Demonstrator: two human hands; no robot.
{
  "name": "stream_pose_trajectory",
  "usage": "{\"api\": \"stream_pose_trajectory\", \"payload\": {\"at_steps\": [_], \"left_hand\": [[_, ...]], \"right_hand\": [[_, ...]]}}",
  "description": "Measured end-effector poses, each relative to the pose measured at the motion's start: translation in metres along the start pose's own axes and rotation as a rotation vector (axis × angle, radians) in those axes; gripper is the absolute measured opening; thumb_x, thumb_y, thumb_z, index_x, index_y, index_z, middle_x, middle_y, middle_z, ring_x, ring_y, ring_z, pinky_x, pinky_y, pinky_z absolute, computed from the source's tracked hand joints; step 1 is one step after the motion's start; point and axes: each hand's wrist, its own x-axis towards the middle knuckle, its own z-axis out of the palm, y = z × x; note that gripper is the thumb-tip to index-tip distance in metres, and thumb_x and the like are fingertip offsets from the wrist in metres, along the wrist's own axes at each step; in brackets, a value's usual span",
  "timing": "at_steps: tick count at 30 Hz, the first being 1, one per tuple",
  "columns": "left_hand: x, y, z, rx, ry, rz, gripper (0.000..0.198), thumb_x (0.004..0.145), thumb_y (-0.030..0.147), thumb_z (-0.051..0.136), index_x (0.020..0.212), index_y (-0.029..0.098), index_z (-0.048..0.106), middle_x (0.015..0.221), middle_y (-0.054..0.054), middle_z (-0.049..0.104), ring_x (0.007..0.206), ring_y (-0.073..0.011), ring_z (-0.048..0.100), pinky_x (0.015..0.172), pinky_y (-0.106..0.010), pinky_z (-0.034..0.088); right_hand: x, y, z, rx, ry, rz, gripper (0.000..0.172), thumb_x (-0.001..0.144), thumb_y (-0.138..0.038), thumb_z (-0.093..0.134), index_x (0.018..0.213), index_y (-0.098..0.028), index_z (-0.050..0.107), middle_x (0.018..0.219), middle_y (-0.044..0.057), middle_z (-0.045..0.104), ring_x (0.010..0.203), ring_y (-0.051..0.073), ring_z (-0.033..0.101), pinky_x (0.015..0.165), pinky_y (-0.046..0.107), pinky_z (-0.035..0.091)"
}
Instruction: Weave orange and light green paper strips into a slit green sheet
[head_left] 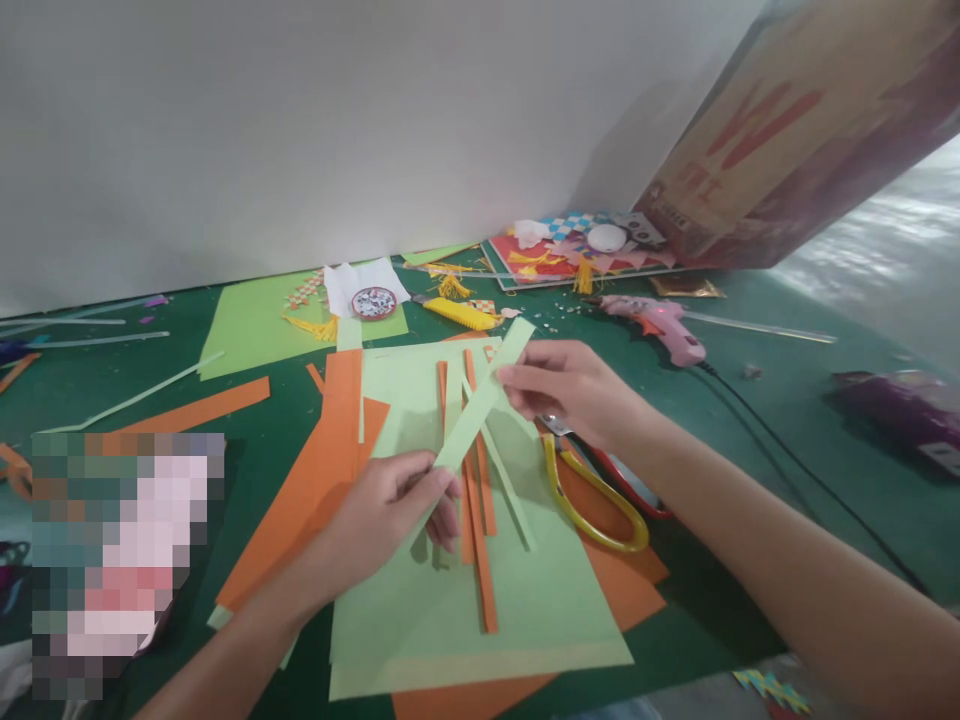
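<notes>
A light green paper strip (480,405) slants upward between my two hands, above the sheets. My left hand (409,495) pinches its lower end between thumb and fingers. Near the upper end, my right hand (559,382) pinches the same strip. Below lies a light green paper sheet (480,610), with several narrow orange paper strips (484,595) and a thin green strip (514,500) on it. Scissors with a yellow and a red handle (596,500) rest beneath my right forearm, their blades partly hidden by my right hand. Orange paper (300,520) sticks out left of the green sheet.
A pink glue gun (664,325) with a cord lies at the right. Behind the sheet are a yellow cutter knife (461,314) and a round patterned piece (373,302) on white paper. A large printed bag (787,140) stands back right. A blurred-out object (142,560) lies front left.
</notes>
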Motion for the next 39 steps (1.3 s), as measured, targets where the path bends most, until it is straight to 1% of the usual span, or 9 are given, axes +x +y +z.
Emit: {"api": "stream_pose_trajectory", "payload": {"at_steps": [9,20,24,26,28,30,32,35,39], "left_hand": [[0.001,-0.001,-0.010,0.015,0.046,0.045,0.030,0.091,0.037,0.040,0.074,0.017,0.055,0.061,-0.002,0.063,0.057,-0.0142,0.063,0.054,-0.025,0.048],[0.004,0.003,-0.018,0.034,0.100,0.068,0.031,0.093,0.033,0.037,0.073,0.017,0.054,0.060,-0.001,0.062,0.055,-0.0125,0.062,0.057,-0.025,0.049],[0.003,-0.002,-0.018,0.296,0.210,0.178,0.031,0.093,0.033,0.035,0.075,0.017,0.055,0.071,-0.003,0.064,0.065,-0.0153,0.063,0.063,-0.030,0.051],[0.002,-0.004,-0.016,0.537,0.210,0.352,0.027,0.092,0.033,0.038,0.087,0.018,0.059,0.091,-0.006,0.067,0.090,-0.0198,0.062,0.078,-0.036,0.051],[-0.001,-0.006,-0.012,0.771,0.104,0.516,0.026,0.092,0.034,0.042,0.107,0.021,0.059,0.113,-0.005,0.064,0.117,-0.0238,0.049,0.094,-0.042,0.044],[-0.002,-0.008,-0.007,0.948,-0.012,0.598,0.033,0.092,0.035,0.043,0.121,0.023,0.053,0.125,-0.003,0.060,0.129,-0.0249,0.037,0.103,-0.045,0.038],[-0.002,-0.011,-0.005,1.062,-0.036,0.628,0.037,0.093,0.038,0.042,0.125,0.021,0.050,0.126,-0.004,0.059,0.129,-0.0252,0.038,0.103,-0.046,0.038],[0.002,-0.018,-0.006,1.142,0.072,0.661,0.037,0.094,0.036,0.040,0.124,0.017,0.051,0.123,-0.008,0.060,0.123,-0.0246,0.046,0.098,-0.043,0.044],[0.008,-0.024,-0.011,1.183,0.277,0.678,0.031,0.096,0.024,0.034,0.117,0.016,0.054,0.112,-0.010,0.064,0.107,-0.0214,0.057,0.091,-0.040,0.050]], "right_hand": [[0.012,0.003,-0.025,0.237,0.290,-0.128,0.026,0.070,-0.027,0.067,0.057,-0.019,0.046,0.052,-0.004,0.041,0.045,0.007,0.042,0.041,0.022,0.027],[0.007,-0.011,-0.031,0.445,0.380,-0.183,0.028,0.081,-0.015,0.051,0.054,-0.018,0.045,0.052,-0.003,0.040,0.045,0.005,0.043,0.044,0.028,0.018],[0.010,-0.018,-0.044,0.584,0.425,-0.116,0.028,0.081,-0.015,0.049,0.054,-0.018,0.043,0.048,-0.004,0.038,0.042,0.004,0.040,0.041,0.023,0.019],[0.011,-0.019,-0.052,0.620,0.420,-0.095,0.023,0.078,-0.018,0.050,0.056,-0.018,0.043,0.045,-0.005,0.035,0.039,0.004,0.034,0.038,0.021,0.017],[0.011,-0.017,-0.057,0.603,0.288,-0.073,0.024,0.072,-0.021,0.055,0.054,-0.018,0.040,0.045,-0.006,0.033,0.039,0.004,0.032,0.037,0.019,0.019],[0.011,-0.014,-0.059,0.544,0.080,-0.046,0.028,0.068,-0.025,0.060,0.052,-0.018,0.038,0.045,-0.007,0.032,0.039,0.004,0.030,0.038,0.019,0.021],[0.011,-0.010,-0.056,0.488,-0.019,-0.016,0.029,0.066,-0.027,0.062,0.051,-0.018,0.038,0.045,-0.007,0.032,0.040,0.004,0.029,0.038,0.019,0.021],[0.013,-0.003,-0.047,0.407,-0.066,0.039,0.024,0.063,-0.028,0.065,0.055,-0.018,0.044,0.045,-0.007,0.035,0.041,0.006,0.031,0.039,0.020,0.023],[0.018,0.006,-0.031,-0.063,-0.059,-0.040,0.031,0.070,-0.035,0.061,0.052,-0.018,0.043,0.045,-0.006,0.040,0.041,0.006,0.031,0.042,0.022,0.021]]}}
